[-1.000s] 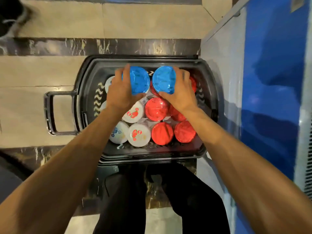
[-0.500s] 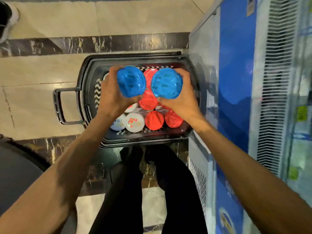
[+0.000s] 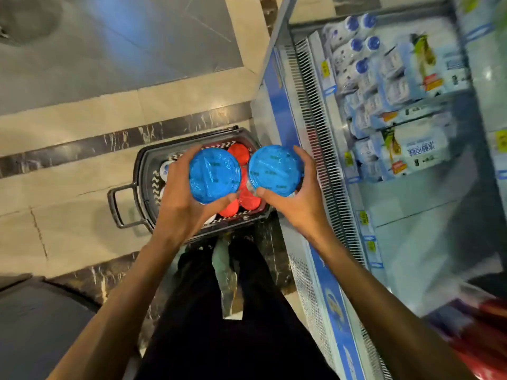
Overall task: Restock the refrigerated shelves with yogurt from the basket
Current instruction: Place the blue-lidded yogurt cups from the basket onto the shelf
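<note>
**Two blue-lidded yogurt tubs held above the basket**

The left hand (image 3: 181,204) wraps one yogurt tub (image 3: 214,175), the right hand (image 3: 299,198) the other tub (image 3: 275,171). Both stand upright, lids upward, over the basket (image 3: 142,171), beside the refrigerated shelves (image 3: 411,160).

Both hands have lifted the two blue-lidded tubs (image 3: 214,175) clear of the basket (image 3: 142,171), toward the shelves (image 3: 411,187).

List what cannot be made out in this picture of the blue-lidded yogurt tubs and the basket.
Head view only:
- Bodies of the two blue-lidded yogurt tubs: hidden under their lids and each hand's grip, left hand, right hand.
- Contents of the dark plastic basket: count unclear, covered by hands and tubs.
- Text on the white shelf cartons: blurred.
- Red object: cut off by the frame edge.
</note>
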